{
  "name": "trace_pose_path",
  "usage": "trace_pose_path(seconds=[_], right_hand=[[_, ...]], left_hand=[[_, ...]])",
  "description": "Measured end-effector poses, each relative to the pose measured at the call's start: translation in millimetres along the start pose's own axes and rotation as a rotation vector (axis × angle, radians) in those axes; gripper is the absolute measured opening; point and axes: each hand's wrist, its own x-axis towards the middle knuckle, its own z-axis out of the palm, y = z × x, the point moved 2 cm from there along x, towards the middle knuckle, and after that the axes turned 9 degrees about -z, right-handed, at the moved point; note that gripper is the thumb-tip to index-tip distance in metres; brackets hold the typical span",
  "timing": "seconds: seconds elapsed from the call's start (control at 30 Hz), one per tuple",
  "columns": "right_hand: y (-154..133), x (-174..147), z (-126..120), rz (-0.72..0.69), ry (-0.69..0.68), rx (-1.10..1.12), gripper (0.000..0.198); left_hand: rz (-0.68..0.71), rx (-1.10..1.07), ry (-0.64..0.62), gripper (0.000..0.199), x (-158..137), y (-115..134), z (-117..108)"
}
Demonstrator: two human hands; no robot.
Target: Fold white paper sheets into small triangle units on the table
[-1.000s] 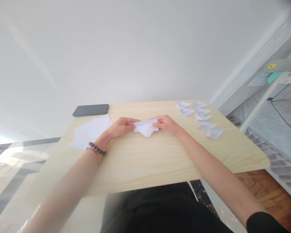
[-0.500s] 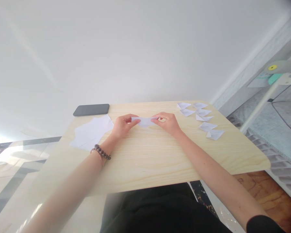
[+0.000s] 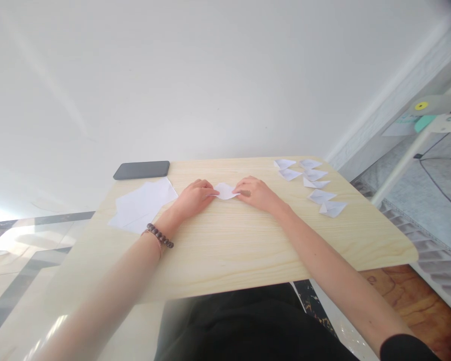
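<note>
Between my hands is a small piece of folded white paper (image 3: 225, 191), its middle showing and both ends covered by fingers. My left hand (image 3: 196, 197) pinches the left end between thumb and fingertips. At the right end, my right hand (image 3: 256, 193) grips the paper the same way. Both hands are low over the wooden table (image 3: 225, 250). Whether the paper touches the tabletop I cannot tell.
Several folded white paper boats (image 3: 314, 174) lie grouped at the table's back right. Loose white sheets (image 3: 143, 203) overlap to the left of my left hand. Behind them lies a dark phone (image 3: 142, 170). A white wall (image 3: 218, 80) stands along the far edge.
The paper has gone from a straight-edged strip to a spread shape with a curved, pointed middle. Both hands have turned over it and come down slightly, still gripping its ends.
</note>
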Motion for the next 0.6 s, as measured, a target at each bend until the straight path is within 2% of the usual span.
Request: trace_pose_path(seconds=[0.17, 0.3, 0.6], right_hand=[[1.6, -1.6, -2.1, 0.101, -0.010, 0.105, 0.022], [5.9, -2.2, 3.8, 0.219, 0.044, 0.197, 0.024], [2.1, 1.7, 6.4, 0.263, -0.027, 0.209, 0.025]], left_hand=[[-0.060, 0.010, -0.026, 0.032, 1.2, 1.9, -4.2], [-0.056, -0.056, -0.072, 0.034, 3.0, 0.7, -6.1], [-0.078, 0.000, -0.044, 0.039, 2.7, 4.5, -2.3]])
